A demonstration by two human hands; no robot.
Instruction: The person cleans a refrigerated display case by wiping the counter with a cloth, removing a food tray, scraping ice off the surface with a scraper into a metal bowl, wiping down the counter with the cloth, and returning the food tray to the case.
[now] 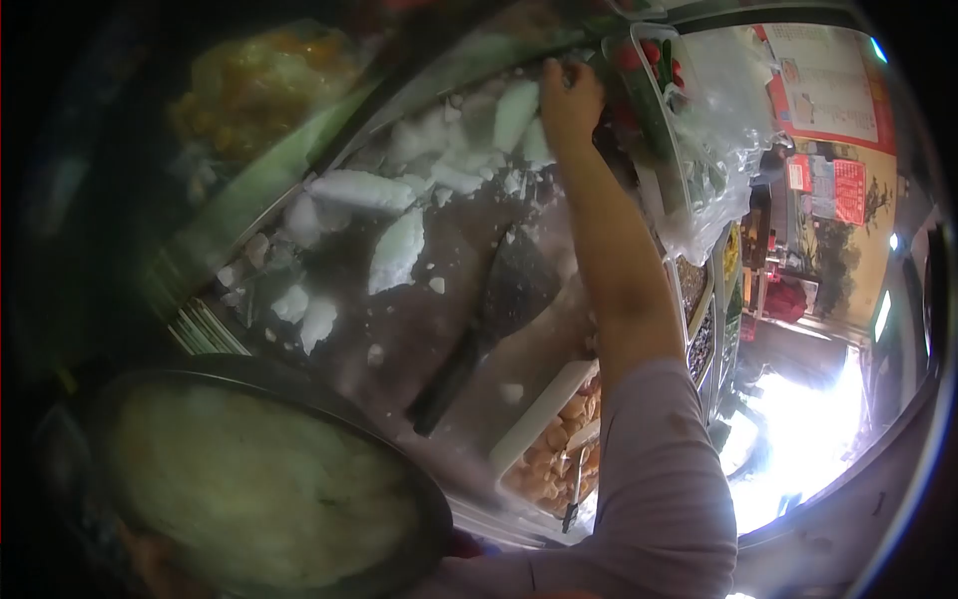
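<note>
My right hand (pixel 573 100) reaches to the far end of a metal tray (pixel 339 299), its fingers curled near white ice-like chunks (pixel 514 115). Whatever lies between those fingers is hidden. Several white chunks and small fragments are scattered over the tray under a light mist. A black flat-bladed scoop (pixel 489 319) lies on the tray with its handle toward me. At the lower left, a large round bowl (pixel 436 499) full of pale, whitish contents is close to me. Part of my left hand (pixel 150 561) shows dimly at its rim, mostly hidden beneath it.
Right of the scoop, a white-edged container (pixel 534 424) holds brown pieces and a metal utensil (pixel 577 479). Beyond my right arm are clear plastic bags (pixel 718 130), a bin with red and green items (pixel 659 75), and topping trays (pixel 704 344). Yellowish food (pixel 269 85) is at upper left.
</note>
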